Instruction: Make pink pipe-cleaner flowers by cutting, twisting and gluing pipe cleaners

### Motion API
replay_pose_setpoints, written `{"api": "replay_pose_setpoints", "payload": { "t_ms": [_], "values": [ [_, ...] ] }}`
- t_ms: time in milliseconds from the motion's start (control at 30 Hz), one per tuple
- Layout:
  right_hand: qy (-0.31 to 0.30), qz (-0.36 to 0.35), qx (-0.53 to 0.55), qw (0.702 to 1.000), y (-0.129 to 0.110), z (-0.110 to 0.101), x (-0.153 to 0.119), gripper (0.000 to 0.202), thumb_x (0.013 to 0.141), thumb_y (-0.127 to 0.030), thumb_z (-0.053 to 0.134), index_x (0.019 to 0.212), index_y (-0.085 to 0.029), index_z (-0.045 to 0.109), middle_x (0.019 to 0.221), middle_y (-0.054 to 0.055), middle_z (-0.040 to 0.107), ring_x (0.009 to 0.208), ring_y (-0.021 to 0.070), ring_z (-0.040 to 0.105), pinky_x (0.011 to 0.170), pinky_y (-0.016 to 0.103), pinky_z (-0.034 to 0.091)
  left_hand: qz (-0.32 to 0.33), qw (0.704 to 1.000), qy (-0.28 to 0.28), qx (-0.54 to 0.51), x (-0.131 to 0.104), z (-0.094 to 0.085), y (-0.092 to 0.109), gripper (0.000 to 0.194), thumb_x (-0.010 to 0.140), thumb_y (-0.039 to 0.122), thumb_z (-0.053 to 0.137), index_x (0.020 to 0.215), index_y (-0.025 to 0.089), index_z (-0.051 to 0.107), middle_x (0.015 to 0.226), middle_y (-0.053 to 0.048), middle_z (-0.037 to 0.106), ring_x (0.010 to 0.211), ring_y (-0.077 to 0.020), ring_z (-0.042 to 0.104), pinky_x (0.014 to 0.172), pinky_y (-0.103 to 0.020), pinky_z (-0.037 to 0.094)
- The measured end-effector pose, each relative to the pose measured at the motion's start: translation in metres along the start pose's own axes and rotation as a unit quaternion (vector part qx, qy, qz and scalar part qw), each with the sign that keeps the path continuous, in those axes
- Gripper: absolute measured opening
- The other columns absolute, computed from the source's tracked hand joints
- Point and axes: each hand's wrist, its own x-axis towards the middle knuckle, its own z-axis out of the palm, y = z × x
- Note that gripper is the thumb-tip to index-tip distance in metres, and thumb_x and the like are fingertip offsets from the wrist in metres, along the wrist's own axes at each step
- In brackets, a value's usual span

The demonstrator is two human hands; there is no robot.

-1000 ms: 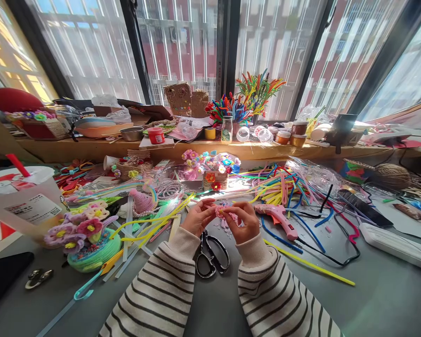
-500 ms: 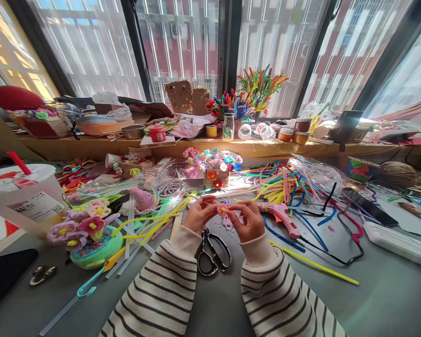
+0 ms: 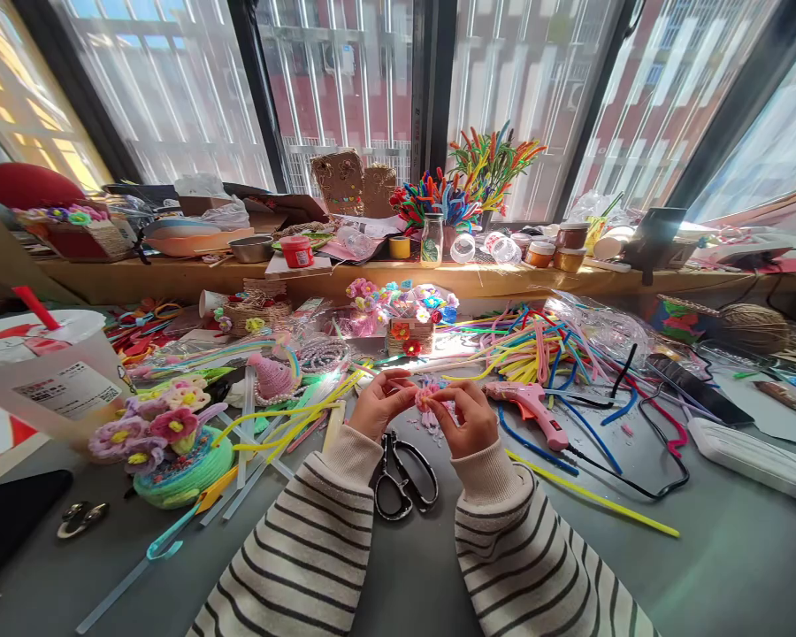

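Between my two hands is a small pink flower (image 3: 425, 398) with a yellowish centre. My left hand (image 3: 379, 405) pinches it from the left with thumb and fingertips. On its other side, my right hand (image 3: 468, 418) grips the flower between thumb and forefinger, the other fingers curled. Black-handled scissors (image 3: 404, 482) lie on the grey table just below, their blades partly hidden under my hands. A pink glue gun (image 3: 534, 409) rests right of my right hand.
Yellow pipe cleaners (image 3: 292, 416) and clear glue sticks lie at the left, beside a flower-topped green pot (image 3: 184, 473) and a drink cup (image 3: 53, 380). A flower box (image 3: 409, 334) stands behind my hands. A yellow stem (image 3: 597, 497) and black cable (image 3: 627, 487) lie at the right.
The flower has turned slightly between my fingers, and its yellow centre shows less plainly. My right fingertips have shifted a little; both arms stay almost where they were.
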Motion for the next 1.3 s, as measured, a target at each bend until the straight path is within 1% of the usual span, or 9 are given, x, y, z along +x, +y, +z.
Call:
{"api": "replay_pose_setpoints", "payload": {
  "t_ms": [133, 367, 500, 667, 800, 967, 1300],
  "values": [
    [-0.005, 0.002, 0.007, 1.0, 0.0013, 0.002, -0.0011, 0.011, 0.07, -0.025, 0.052, 0.065, -0.017, 0.057, 0.065, 0.003, 0.051, 0.055, 0.0121, 0.044, 0.052, 0.026, 0.038, -0.006, 1.0, 0.009, -0.003, -0.0016, 0.0013, 0.0006, 0.032, 0.05, 0.016, 0.067, 0.078, 0.014, 0.052, 0.061, 0.004, 0.055, 0.06, -0.0071, 0.054, 0.06, -0.02, 0.043],
    [-0.016, 0.017, 0.008, 1.0, -0.0008, 0.001, -0.0013, 0.011, 0.071, -0.023, 0.05, 0.066, -0.016, 0.057, 0.066, 0.003, 0.051, 0.055, 0.0116, 0.044, 0.051, 0.025, 0.037, -0.017, 0.999, 0.028, -0.005, -0.004, 0.0038, 0.0025, 0.031, 0.05, 0.015, 0.067, 0.077, 0.014, 0.053, 0.06, 0.004, 0.054, 0.057, -0.0055, 0.053, 0.058, -0.018, 0.044],
    [-0.008, 0.011, 0.01, 1.0, 0.0012, 0.002, -0.0016, 0.011, 0.071, -0.024, 0.05, 0.065, -0.017, 0.057, 0.065, 0.002, 0.051, 0.053, 0.0113, 0.043, 0.05, 0.025, 0.037, -0.02, 0.999, 0.025, -0.011, -0.0038, 0.0033, 0.0026, 0.03, 0.05, 0.015, 0.067, 0.076, 0.014, 0.053, 0.06, 0.004, 0.054, 0.059, -0.0059, 0.053, 0.06, -0.019, 0.044],
    [-0.015, 0.023, 0.009, 1.0, 0.0004, 0.0021, -0.0016, 0.011, 0.071, -0.024, 0.05, 0.066, -0.016, 0.057, 0.066, 0.003, 0.051, 0.053, 0.011, 0.043, 0.051, 0.024, 0.037, -0.029, 0.999, 0.023, -0.012, -0.0019, 0.001, 0.0015, 0.031, 0.049, 0.015, 0.068, 0.077, 0.014, 0.053, 0.06, 0.004, 0.054, 0.057, -0.0057, 0.053, 0.06, -0.019, 0.044],
    [-0.001, 0.011, 0.011, 1.0, 0.0011, 0.003, -0.0017, 0.011, 0.07, -0.024, 0.051, 0.065, -0.016, 0.057, 0.064, 0.002, 0.051, 0.052, 0.0106, 0.043, 0.05, 0.024, 0.037, -0.026, 0.999, 0.02, -0.015, -0.0011, -0.0001, 0.0007, 0.032, 0.049, 0.016, 0.067, 0.077, 0.014, 0.053, 0.06, 0.004, 0.054, 0.061, -0.0073, 0.054, 0.061, -0.02, 0.044],
    [-0.003, 0.012, 0.011, 1.0, 0.0019, 0.0037, -0.0015, 0.011, 0.07, -0.024, 0.051, 0.064, -0.017, 0.056, 0.064, 0.002, 0.051, 0.051, 0.0105, 0.042, 0.05, 0.025, 0.038, -0.024, 0.999, 0.02, -0.014, -0.001, -0.0001, -0.0003, 0.031, 0.05, 0.016, 0.067, 0.077, 0.014, 0.053, 0.061, 0.004, 0.054, 0.062, -0.0082, 0.055, 0.063, -0.021, 0.044],
    [0.001, 0.007, 0.022, 1.0, 0.0027, 0.0047, -0.0017, 0.01, 0.07, -0.024, 0.051, 0.064, -0.017, 0.056, 0.064, 0.002, 0.051, 0.059, 0.0127, 0.046, 0.051, 0.025, 0.038, -0.024, 1.0, 0.011, -0.016, -0.0007, -0.0014, -0.0009, 0.031, 0.05, 0.016, 0.067, 0.078, 0.014, 0.054, 0.062, 0.004, 0.054, 0.061, -0.0064, 0.053, 0.064, -0.021, 0.043]
  ]
}}
